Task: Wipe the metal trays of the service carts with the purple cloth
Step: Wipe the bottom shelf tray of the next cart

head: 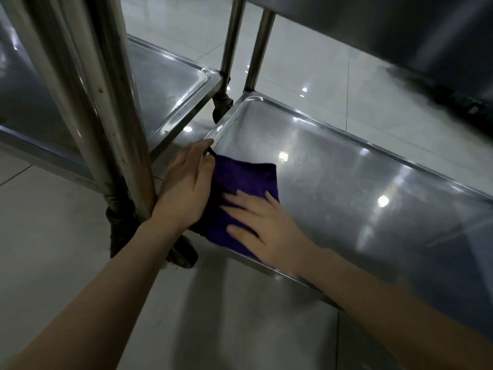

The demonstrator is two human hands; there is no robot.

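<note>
Two service carts stand corner to corner on a glossy tiled floor (306, 62); the purple cloth (240, 180) lies in the near left corner of the right-hand cart's lower tray (360, 177), with its near edge reaching the tray's raised rim. The right hand (264, 228) presses flat on the cloth, fingers (246, 200) straight and spread wide, pointing left; the left hand (186, 188) sits at the cloth's left edge by the rim, its fingers curled down and, as far as the angle allows, pinching the fabric near a small black loop (210, 154). To the right of the cloth the tray's surface runs bare and shiny to its far rim; the upper tray (400, 28) overhangs it. The neighbouring tray (165, 84) lies just beside the corner, parted by a narrow gap; two steel posts (117, 116) and a castor (184, 253) stand close against the left forearm.
</note>
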